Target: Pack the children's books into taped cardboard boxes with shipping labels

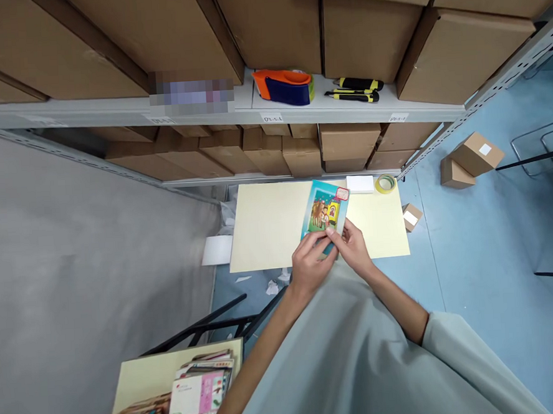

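Both hands hold a thin blue booklet with a colourful picture on its cover and a red-edged label at its top right corner. It is tilted a little to the right over the pale yellow tabletop. My left hand grips the booklet's lower left part, its fingers bent over the cover. At the lower right edge is my right hand, with the thumb on the front and the fingers behind. The two hands nearly meet at the bottom of the cover.
A white box and a tape roll lie at the table's back right. The shelf above holds cartons, an orange-blue tape dispenser and cutters. Books are stacked lower left. Small cartons sit on the floor.
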`<state>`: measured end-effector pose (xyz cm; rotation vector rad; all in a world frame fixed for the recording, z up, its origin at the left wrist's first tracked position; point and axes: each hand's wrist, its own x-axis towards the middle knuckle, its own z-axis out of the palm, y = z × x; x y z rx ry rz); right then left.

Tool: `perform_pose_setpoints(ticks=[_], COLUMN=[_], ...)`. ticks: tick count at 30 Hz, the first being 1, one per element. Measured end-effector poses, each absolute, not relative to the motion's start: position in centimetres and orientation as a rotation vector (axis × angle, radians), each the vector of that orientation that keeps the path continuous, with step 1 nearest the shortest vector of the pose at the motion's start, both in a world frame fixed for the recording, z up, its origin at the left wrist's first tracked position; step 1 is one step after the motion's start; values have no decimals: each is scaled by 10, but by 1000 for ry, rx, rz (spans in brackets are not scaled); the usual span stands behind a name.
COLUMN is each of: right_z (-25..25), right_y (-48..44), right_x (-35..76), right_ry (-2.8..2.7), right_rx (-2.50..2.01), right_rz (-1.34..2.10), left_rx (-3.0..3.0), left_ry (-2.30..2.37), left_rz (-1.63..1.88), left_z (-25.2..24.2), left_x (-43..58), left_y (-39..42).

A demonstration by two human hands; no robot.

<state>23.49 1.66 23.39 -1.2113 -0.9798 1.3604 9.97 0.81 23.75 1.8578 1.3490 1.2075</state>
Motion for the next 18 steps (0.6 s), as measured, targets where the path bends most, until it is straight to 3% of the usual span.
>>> perform_pose_setpoints(ticks=[3,9,15,18], right_z=[241,254,250,246], right_y=[21,22,20,20], right_x=[243,262,268,268], right_ry=[-991,-863,-739,-750], right_rx=[-1264,-1204,-1185,-1190], right_rz=[1327,1561,1617,1605], left_rx=[1787,1443,995,949], left_ry=[1306,1644,1288,1275], left_rz=[1155,1329,1025,1033], left_z=[240,239,228,228], left_x=[99,64,47,51], left_y=[3,16,30,28])
